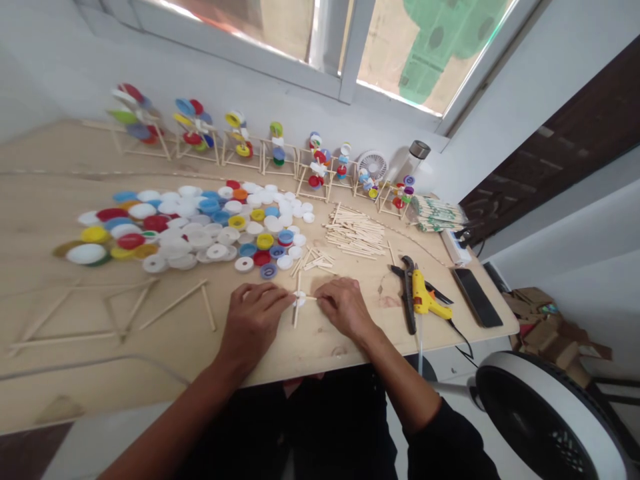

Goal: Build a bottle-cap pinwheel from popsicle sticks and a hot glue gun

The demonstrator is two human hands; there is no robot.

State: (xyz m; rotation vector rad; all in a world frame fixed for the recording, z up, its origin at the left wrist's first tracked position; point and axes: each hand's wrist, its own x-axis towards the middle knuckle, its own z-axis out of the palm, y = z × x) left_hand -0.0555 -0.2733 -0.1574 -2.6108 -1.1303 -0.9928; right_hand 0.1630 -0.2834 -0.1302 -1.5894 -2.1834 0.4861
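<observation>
Lower centre of frame: both hands down on the wooden desk [310, 347], close together.

Left hand [255, 315]: fingers curled, grip pinching the left end of a stick cross [297, 313]. Right hand [343, 307]: knuckles up, grip closed on the right end of the same cross. Exact finger contact is hidden under the knuckles.

Stick cross: two thin wooden sticks laid crosswise, flat on the desk between the hands. A small white cap [300, 298] sits at the crossing.

Just above the hands: a few loose short sticks, then a larger stick pile [356, 233].

Centre left: a wide spread of bottle caps [200, 227], white, blue, red and yellow.

Lower left: flat stick frames [120, 313] lying on the desk.

Right of the right hand: pliers [407, 293], a yellow glue gun [425, 300], and a dark phone [477, 297] near the desk edge.

Back edge under the window: a row of cap pinwheels [240, 140] on stick stands.

Lower right corner: a white floor fan [545, 413], off the desk.
</observation>
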